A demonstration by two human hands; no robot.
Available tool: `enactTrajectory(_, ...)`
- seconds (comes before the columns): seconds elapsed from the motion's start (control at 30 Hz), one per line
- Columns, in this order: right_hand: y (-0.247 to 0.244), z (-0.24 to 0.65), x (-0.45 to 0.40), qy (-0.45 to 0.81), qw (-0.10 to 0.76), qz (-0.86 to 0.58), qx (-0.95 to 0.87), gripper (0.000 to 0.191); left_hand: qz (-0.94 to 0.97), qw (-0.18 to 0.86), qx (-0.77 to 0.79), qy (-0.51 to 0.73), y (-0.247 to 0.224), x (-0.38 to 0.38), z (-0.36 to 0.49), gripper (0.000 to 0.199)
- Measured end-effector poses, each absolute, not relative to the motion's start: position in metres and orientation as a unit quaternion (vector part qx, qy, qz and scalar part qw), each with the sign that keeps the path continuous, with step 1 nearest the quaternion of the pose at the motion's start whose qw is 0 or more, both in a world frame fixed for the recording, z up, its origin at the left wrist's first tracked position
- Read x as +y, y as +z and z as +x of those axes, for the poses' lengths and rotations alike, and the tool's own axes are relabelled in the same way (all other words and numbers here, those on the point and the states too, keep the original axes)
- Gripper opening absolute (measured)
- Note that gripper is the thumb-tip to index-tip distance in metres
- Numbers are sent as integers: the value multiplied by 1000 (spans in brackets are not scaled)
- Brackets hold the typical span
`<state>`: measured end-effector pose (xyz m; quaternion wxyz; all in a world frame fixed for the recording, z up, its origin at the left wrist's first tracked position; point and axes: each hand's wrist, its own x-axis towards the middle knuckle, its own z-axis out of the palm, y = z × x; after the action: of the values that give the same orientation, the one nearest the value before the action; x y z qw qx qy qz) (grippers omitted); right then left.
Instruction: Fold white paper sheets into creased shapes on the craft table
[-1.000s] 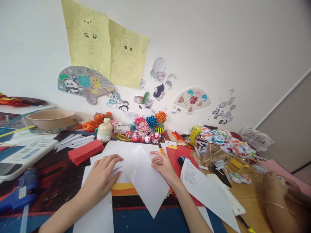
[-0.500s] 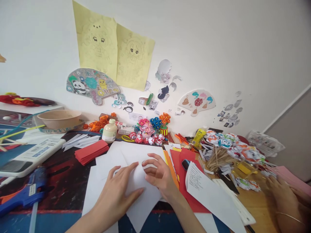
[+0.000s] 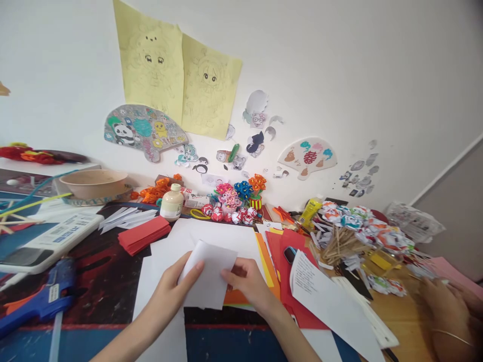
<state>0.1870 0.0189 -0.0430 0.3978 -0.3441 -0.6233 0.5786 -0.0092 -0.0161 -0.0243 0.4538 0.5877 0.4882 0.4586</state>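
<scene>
A folded sheet of white paper (image 3: 210, 277) is held up between both hands over the table. My left hand (image 3: 180, 281) grips its left side, thumb on the near face and the other fingers hidden behind. On the right edge, my right hand (image 3: 247, 281) pinches the paper between thumb and fingers. Beneath and behind it lie more white sheets (image 3: 226, 231), with orange and yellow paper (image 3: 267, 261) showing to the right.
To the left lie a blue glue gun (image 3: 49, 296), a white power strip (image 3: 53, 244) and red paper strips (image 3: 144, 235). A glue bottle (image 3: 172, 203) and paper flowers (image 3: 228, 196) stand along the wall. Another person's hands (image 3: 445, 301) are at far right.
The white paper has been lifted and turned, and now shows as a smaller folded piece. My hands have gone from spread fingers around it to gripping its two sides.
</scene>
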Motion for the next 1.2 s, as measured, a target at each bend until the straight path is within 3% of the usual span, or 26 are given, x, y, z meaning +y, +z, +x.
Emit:
enactTrajectory(0.53, -44, 195, 26, 524, 459, -392, -601, 33, 507, 515, 484, 493, -25, -17, -1, 56)
enactTrajectory(1.2, -44, 196, 25, 484, 471, -390, -626, 30, 564, 489, 492, 449, -27, -17, -4, 51)
